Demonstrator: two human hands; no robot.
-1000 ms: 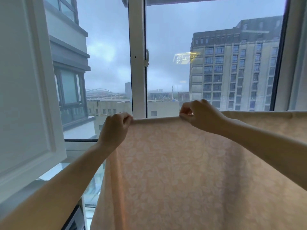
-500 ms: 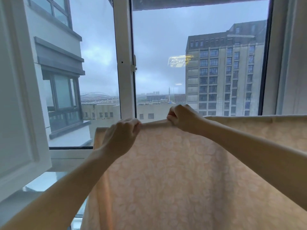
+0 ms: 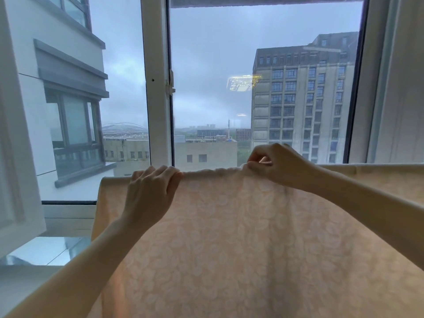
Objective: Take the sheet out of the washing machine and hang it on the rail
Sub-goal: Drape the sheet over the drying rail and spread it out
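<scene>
A pale peach sheet (image 3: 229, 237) with a faint leaf pattern hangs draped over a rail hidden by the cloth's own top fold. It runs from just left of the white window post (image 3: 156, 88) out past the right edge of view. Directly below the post, the left hand (image 3: 149, 191) curls its fingers over the fold and grips it, a hold that looks meant to pin the cloth in place. To the right of the post, the right hand (image 3: 280, 166) pinches a small gathered ridge of the same fold between thumb and fingertips. It is lifted slightly, apparently to draw out the bunching between the two hands so the fabric lies flat to dry. The washing machine is not in view. With the sheet already over the rail, the job looks nearly done — only smoothing seems left. Left of the post stands an opened casement (image 3: 20, 157); right of it, through the glass, a grey apartment block (image 3: 302, 99) rises under an overcast sky.
</scene>
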